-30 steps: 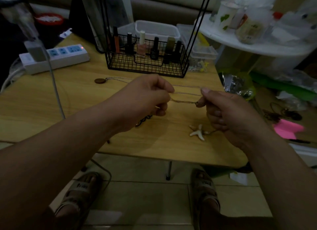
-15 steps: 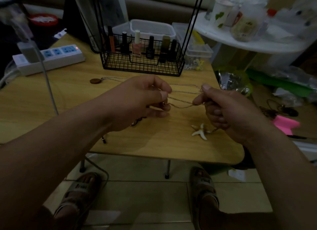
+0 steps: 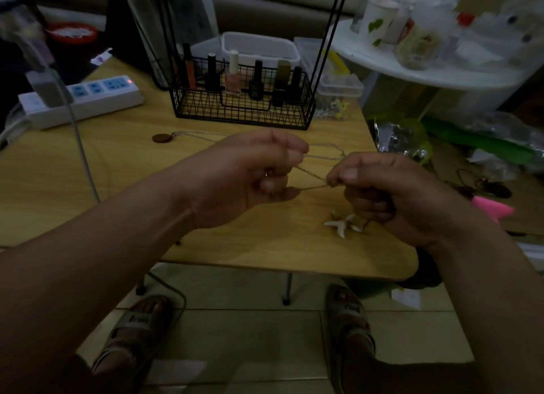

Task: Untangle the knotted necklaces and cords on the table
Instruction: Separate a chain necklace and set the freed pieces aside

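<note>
Where the hands meet: centre of the frame, just above the light wooden table (image 3: 132,187), with the two fists near each other but apart.
Left hand (image 3: 250,181): fingers curled, thumb and forefinger pinching a thin gold-coloured chain (image 3: 312,174). A lower strand reaches the lower fingers.
Right hand (image 3: 391,193): fingers curled in, thumb and forefinger tip pinching the same chain at a small dark spot. Whether that spot is a knot or a clasp cannot be told.
Thin gold-coloured chain: two taut strands between the hands, converging at the right hand's pinch and held off the tabletop.
Silver link necklace (image 3: 203,134): lying on the table behind the hands, with a round brown pendant (image 3: 162,138) at its left end. Its right part shows again beyond the knuckles.
White starfish-shaped pendant (image 3: 343,224): flat on the table, lower right of centre, just beside the right hand.
Black wire basket (image 3: 244,111): upper centre, holding upright nail-polish bottles (image 3: 233,80).
White power strip (image 3: 88,99): upper left, on the table.
</note>
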Available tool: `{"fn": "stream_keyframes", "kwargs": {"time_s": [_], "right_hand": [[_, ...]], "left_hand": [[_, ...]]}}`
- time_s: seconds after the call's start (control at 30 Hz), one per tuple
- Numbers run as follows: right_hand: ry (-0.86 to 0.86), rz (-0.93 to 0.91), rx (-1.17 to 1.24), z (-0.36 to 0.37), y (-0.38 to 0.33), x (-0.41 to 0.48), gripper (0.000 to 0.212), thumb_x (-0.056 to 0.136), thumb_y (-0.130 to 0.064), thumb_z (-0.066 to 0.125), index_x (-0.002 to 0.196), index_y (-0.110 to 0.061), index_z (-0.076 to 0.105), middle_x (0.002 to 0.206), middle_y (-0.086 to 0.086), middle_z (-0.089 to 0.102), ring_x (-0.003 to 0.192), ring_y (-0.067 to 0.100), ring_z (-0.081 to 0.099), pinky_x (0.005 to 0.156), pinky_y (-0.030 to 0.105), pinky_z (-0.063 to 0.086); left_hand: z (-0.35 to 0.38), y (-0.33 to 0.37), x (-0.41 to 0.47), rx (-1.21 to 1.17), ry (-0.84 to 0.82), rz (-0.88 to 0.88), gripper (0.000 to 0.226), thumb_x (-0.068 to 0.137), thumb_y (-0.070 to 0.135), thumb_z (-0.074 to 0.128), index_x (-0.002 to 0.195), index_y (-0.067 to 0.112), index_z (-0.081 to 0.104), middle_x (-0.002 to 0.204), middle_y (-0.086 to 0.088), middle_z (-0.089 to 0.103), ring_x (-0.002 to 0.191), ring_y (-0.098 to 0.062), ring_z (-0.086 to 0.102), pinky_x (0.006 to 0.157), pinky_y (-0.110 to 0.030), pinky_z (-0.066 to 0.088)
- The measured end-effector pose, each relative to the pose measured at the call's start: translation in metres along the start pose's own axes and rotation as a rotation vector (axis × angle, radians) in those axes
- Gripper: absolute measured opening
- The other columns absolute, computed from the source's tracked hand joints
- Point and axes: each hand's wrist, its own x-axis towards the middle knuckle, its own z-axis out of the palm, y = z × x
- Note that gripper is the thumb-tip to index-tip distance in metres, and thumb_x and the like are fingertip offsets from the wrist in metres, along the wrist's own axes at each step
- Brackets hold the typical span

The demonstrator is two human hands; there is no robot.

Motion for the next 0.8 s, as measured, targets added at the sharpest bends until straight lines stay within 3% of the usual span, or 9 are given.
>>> {"fn": "stream_keyframes", "kwargs": {"time_s": [0.13, 0.2, 0.33, 0.4, 0.57, 0.67, 0.8], "right_hand": [[-0.006, -0.02, -0.077, -0.001, 0.002, 0.001, 0.013, 0.079, -0.012, 0.066, 0.085, -0.014, 0.078, 0.056, 0.003, 0.042, 0.046, 0.009, 0.029, 0.044, 0.024, 0.017], [-0.011, -0.032, -0.082, 0.003, 0.002, 0.001, 0.013, 0.078, -0.011, 0.066, 0.087, -0.014, 0.076, 0.055, -0.002, 0.045, 0.044, 0.006, 0.031, 0.042, 0.019, 0.023], [0.018, -0.037, -0.095, 0.005, 0.001, 0.002, 0.017, 0.079, -0.012, 0.066, 0.093, -0.018, 0.074, 0.059, 0.0, 0.04, 0.048, 0.008, 0.03, 0.044, 0.022, 0.023], [0.028, -0.041, -0.123, 0.005, 0.0, 0.001, 0.016, 0.086, -0.006, 0.068, 0.097, -0.016, 0.073, 0.059, -0.002, 0.039, 0.047, 0.007, 0.031, 0.044, 0.021, 0.026], [0.093, -0.085, -0.265, 0.012, 0.0, -0.003, 0.007, 0.092, -0.003, 0.068, 0.098, -0.006, 0.072, 0.052, -0.011, 0.054, 0.043, -0.001, 0.045, 0.046, 0.01, 0.035], [0.157, -0.129, -0.301, 0.015, 0.001, -0.002, 0.004, 0.092, -0.009, 0.071, 0.092, -0.009, 0.075, 0.057, -0.006, 0.055, 0.046, -0.002, 0.044, 0.047, 0.009, 0.035], [0.226, -0.139, -0.329, 0.016, 0.002, -0.001, 0.005, 0.093, -0.012, 0.071, 0.092, -0.012, 0.076, 0.057, -0.013, 0.059, 0.049, -0.004, 0.049, 0.049, 0.009, 0.038]], "left_hand": [[0.002, -0.005, -0.001, 0.59, 0.013, 0.038, 0.021, 0.093, 0.019, 0.075, 0.113, 0.023, 0.07, 0.069, 0.008, 0.054, 0.064, -0.005, 0.054, 0.07, -0.027, 0.057], [0.006, -0.009, -0.001, 0.714, 0.01, 0.059, 0.013, 0.092, 0.029, 0.076, 0.105, 0.03, 0.074, 0.064, 0.01, 0.053, 0.062, -0.007, 0.052, 0.064, -0.033, 0.052], [0.007, -0.014, 0.002, 0.662, 0.067, 0.093, 0.006, 0.094, 0.032, 0.074, 0.094, 0.029, 0.079, 0.062, 0.01, 0.052, 0.061, -0.01, 0.049, 0.06, -0.036, 0.049], [0.006, -0.013, 0.002, 0.611, 0.065, 0.083, 0.009, 0.096, 0.029, 0.071, 0.095, 0.026, 0.08, 0.065, 0.008, 0.057, 0.061, -0.007, 0.052, 0.059, -0.027, 0.051], [0.004, -0.012, 0.002, 0.516, 0.028, 0.042, 0.017, 0.103, 0.019, 0.061, 0.098, 0.017, 0.077, 0.079, 0.0, 0.072, 0.064, -0.012, 0.055, 0.065, -0.024, 0.055], [0.006, -0.013, 0.003, 0.506, 0.035, 0.051, 0.014, 0.104, 0.018, 0.06, 0.101, 0.012, 0.073, 0.08, -0.002, 0.073, 0.067, -0.018, 0.055, 0.065, -0.023, 0.056], [0.009, -0.016, 0.003, 0.589, 0.113, 0.142, 0.01, 0.099, 0.019, 0.067, 0.105, 0.015, 0.06, 0.086, -0.004, 0.069, 0.069, -0.01, 0.06, 0.061, -0.022, 0.056]]}}
